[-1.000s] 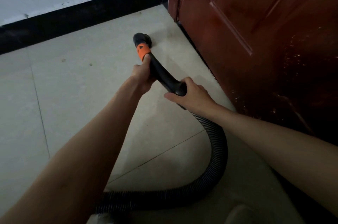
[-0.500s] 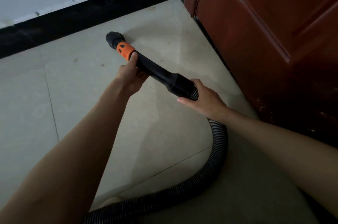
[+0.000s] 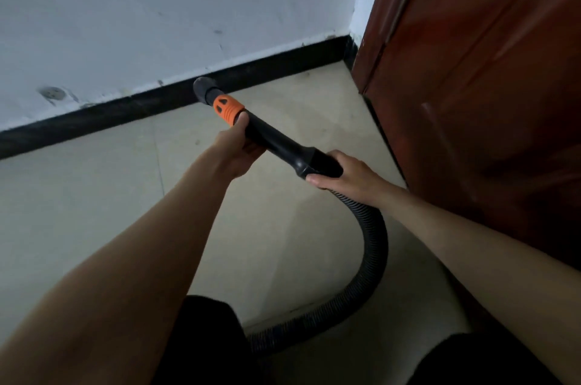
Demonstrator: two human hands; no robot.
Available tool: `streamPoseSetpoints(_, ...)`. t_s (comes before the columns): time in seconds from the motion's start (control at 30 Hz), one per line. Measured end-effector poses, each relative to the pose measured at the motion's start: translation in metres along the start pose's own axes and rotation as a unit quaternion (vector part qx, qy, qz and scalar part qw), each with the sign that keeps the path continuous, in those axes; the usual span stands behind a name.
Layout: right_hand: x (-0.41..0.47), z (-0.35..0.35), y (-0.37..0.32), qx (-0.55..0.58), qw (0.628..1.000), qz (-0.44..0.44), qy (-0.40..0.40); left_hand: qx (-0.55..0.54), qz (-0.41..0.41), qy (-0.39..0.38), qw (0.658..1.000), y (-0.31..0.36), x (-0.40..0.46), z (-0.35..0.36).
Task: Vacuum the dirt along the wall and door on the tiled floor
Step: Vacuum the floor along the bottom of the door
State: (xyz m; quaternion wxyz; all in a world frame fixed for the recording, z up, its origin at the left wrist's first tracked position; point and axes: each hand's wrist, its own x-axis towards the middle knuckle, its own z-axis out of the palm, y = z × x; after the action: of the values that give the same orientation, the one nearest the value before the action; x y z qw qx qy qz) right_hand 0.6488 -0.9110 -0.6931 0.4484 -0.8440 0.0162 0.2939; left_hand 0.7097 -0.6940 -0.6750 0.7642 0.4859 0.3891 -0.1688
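the left hand (image 3: pixel 234 147) grips the black vacuum wand (image 3: pixel 276 142) just behind its orange collar (image 3: pixel 228 110), fingers wrapped under and around the tube, while the right hand (image 3: pixel 341 175) is clamped over the thicker cuff where the ribbed hose (image 3: pixel 375 237) joins, thumb along the near side. the nozzle (image 3: pixel 204 89) sits at the foot of the black skirting board (image 3: pixel 94 115), touching or just off it; which, i cannot tell. the hose loops back down across the tiled floor (image 3: pixel 78 196) toward the person's dark-clad knees. judging by this, the job is midway: the nozzle is on the wall edge, well apart from the red-brown door (image 3: pixel 471 101) on the right. a few small specks show on the tiles near the grout line and faint grit toward the corner, so the skirting stretch to the left, the corner, and any dirt along the door's bottom edge look like what is left
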Motion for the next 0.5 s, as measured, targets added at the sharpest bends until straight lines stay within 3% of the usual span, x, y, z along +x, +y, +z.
streamPoseSetpoints(0.13,-0.039,-0.019,-0.091,0.033,0.998,-0.009,-0.059,0.015,0.036,-0.015,0.999,0.063,-0.084,0.0)
streamPoseSetpoints(0.3,-0.106,-0.031,-0.195,0.07,0.993,-0.016,-0.094,0.094,0.088,-0.011,0.992,0.142,-0.203,-0.003)
streamPoseSetpoints(0.5,-0.175,-0.031,-0.34,0.085,0.988,-0.036,-0.127,0.116,0.129,0.004,0.985,0.231,-0.336,-0.032)
